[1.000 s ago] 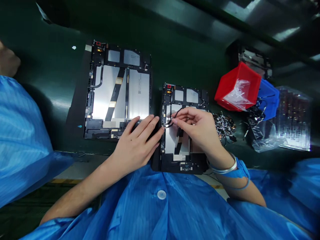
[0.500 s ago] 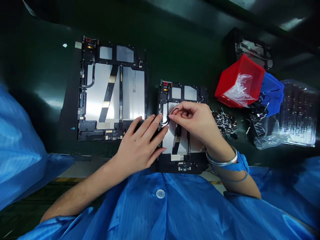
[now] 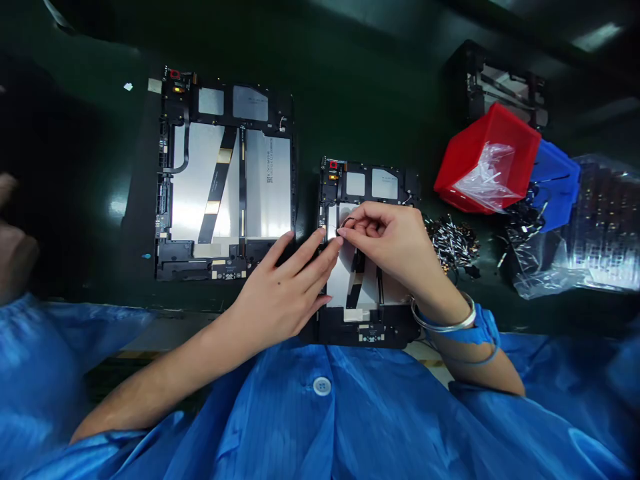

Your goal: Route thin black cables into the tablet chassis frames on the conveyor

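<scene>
Right hand: we see the right hand (image 3: 387, 237) in a narrow pinch, thumb and index finger closed on a thin black cable (image 3: 349, 220), the remaining fingers curled toward the palm.
Left hand: the left hand (image 3: 287, 293) is spread wide, palm down, its fingertips over the left edge of the opened device (image 3: 340, 283); we cannot tell whether they touch the cable.
Cable: a short curve shows above the pinch, over the left part of the opened device; fingers hide the rest.
Opened device: it lies in front of the person, silver inside facing up, with a red square and a yellow patch at its upper left corner.
Second device: a larger-looking second device (image 3: 193, 193) of the same layout lies to the left, a dark ribbon (image 3: 217, 187) slanting across its silver panels.
Print: we make out a line of characters running up the second device's right panel, beside a small square code — too small to read. Faint print on the upper silver patches of both devices is equally unreadable to us.
Bins: a red bin (image 3: 453, 167) holds clear plastic pieces (image 3: 487, 180); a blue bin (image 3: 560, 183) sits just beside it.
Nearby: a heap of small parts (image 3: 453, 243) lies right of the opened device, and a clear tray (image 3: 607, 227) farther right.
Far left: we see a co-worker's hand (image 3: 15, 260) — blurred.
</scene>
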Available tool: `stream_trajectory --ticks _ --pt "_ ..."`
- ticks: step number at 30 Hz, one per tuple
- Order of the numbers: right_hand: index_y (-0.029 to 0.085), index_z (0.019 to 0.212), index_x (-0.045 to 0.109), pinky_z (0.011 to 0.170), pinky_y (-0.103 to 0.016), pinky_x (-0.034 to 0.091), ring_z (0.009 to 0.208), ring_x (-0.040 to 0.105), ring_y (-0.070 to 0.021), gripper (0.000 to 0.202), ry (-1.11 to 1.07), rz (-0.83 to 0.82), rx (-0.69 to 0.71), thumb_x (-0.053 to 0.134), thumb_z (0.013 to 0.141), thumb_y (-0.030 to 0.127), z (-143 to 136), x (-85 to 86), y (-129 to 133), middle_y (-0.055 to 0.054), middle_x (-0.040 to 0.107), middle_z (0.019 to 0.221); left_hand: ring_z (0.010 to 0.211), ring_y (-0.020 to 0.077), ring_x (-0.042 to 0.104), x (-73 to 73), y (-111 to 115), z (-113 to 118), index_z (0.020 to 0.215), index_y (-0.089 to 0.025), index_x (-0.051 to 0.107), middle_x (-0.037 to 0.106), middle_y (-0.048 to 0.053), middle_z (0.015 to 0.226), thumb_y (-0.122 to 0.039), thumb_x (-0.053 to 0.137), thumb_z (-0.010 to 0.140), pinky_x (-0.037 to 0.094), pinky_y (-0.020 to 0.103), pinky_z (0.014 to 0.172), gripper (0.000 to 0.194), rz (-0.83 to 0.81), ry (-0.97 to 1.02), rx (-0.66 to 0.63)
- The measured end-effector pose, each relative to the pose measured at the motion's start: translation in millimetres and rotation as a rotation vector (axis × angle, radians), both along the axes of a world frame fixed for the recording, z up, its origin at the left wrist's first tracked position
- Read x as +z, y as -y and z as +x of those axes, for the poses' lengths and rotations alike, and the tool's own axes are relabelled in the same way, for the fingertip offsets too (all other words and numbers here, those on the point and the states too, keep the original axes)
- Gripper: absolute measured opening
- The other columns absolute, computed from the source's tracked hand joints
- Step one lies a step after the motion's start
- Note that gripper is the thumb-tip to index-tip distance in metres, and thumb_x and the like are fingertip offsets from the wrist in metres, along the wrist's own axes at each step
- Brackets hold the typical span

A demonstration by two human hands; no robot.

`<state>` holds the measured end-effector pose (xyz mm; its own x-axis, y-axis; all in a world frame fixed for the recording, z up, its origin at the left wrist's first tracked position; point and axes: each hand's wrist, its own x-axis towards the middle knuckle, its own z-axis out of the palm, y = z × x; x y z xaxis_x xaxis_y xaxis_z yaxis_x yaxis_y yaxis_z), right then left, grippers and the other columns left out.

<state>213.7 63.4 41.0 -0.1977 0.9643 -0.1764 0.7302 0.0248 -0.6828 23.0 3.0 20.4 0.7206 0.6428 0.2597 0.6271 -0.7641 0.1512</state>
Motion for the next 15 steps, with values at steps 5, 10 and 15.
stream_trajectory --ticks 5,10,15 --pt "0.018 0.085 0.069 0.059 -0.028 0.035 0.062 0.053 -0.0137 0.009 0.289 0.273 0.022 0.063 0.084 0.024 3.1 5.9 13.6 0.000 0.059 0.062 0.131 0.0288 0.048 5.9 -8.6 -3.7 0.128 -0.003 0.057 0.056 0.015 0.137 -0.029 0.038 0.101 0.035 0.047 0.110 0.042 -0.022 -0.024 -0.087" --pt "0.020 0.105 0.071 0.059 -0.029 0.035 0.072 0.054 -0.0166 0.028 0.489 0.531 0.321 0.045 0.097 0.026 12.0 7.1 35.5 -0.005 0.065 0.075 0.132 0.0293 0.048 8.6 -10.7 -5.0 0.130 -0.003 0.056 0.056 0.016 0.136 -0.030 0.039 0.100 0.035 0.048 0.111 0.044 -0.049 -0.021 -0.101" --pt "0.022 0.117 0.068 0.055 -0.029 0.033 0.073 0.051 -0.0180 0.032 0.641 0.556 0.423 0.043 0.097 0.023 13.5 -1.9 32.3 -0.006 0.064 0.076 0.131 0.0292 0.049 8.5 -12.4 -4.3 0.129 -0.002 0.056 0.056 0.015 0.136 -0.028 0.038 0.100 0.037 0.049 0.109 0.043 -0.047 -0.025 -0.096"
